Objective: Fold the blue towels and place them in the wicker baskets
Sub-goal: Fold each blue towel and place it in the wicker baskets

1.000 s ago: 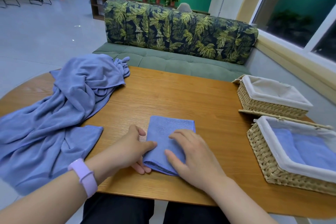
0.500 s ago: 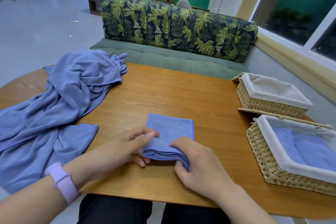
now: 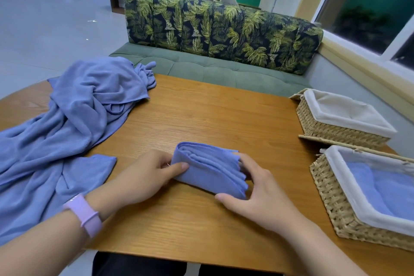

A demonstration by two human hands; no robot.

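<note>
Folded towel at center, pinched by left hand & right hand. Near basket, lower right, part-filled; far basket unfilled; towel pile left unfolded.

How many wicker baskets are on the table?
2. Both stand at the table's right edge: the far basket shows only its white liner, and the near basket has blue towel inside. The frame cuts off the near one's right side.
</note>
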